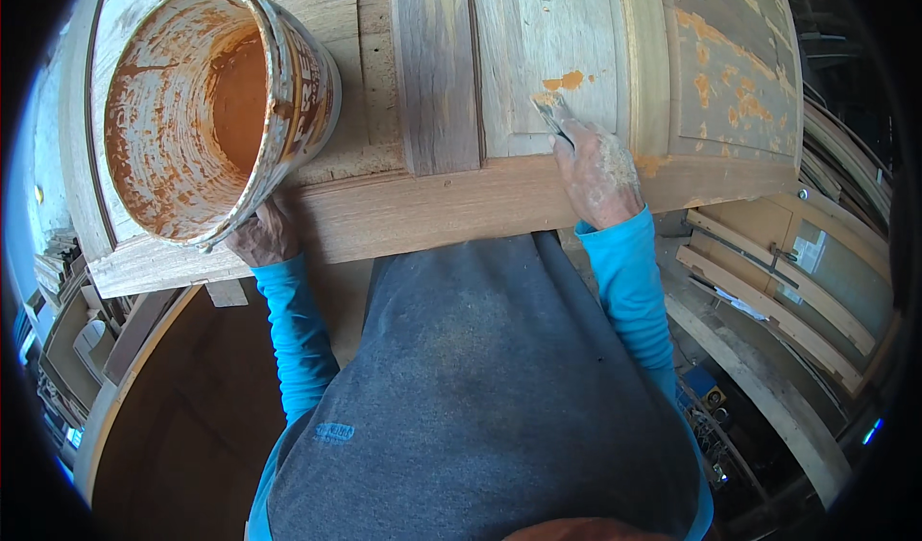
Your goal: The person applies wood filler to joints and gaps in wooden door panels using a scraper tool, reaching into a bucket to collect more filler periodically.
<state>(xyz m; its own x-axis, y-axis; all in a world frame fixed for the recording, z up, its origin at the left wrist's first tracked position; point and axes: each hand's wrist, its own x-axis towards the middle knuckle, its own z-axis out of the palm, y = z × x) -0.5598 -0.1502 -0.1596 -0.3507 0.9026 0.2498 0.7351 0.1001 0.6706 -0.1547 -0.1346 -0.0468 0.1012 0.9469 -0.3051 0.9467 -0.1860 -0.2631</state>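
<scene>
My right hand (600,171), dusted with pale filler, is closed round a putty knife (549,110). The blade is smeared with filler and rests at a light wooden panel (547,32), just below a patch of orange-brown filler (563,82). At the left a white plastic bucket (322,85) stands over the panelled wooden door (423,205). Orange-brown paste (240,99) lies inside it and streaks its walls. My left hand (264,238) grips the bucket below the near rim; most of its fingers are hidden by the bucket.
More filler (730,80) covers parts of the right-hand panel. A curved dark board (182,397) is at the lower left, beside stacked wood pieces (72,330). Wooden frames (778,291) lean at the right, above a long plank (759,387).
</scene>
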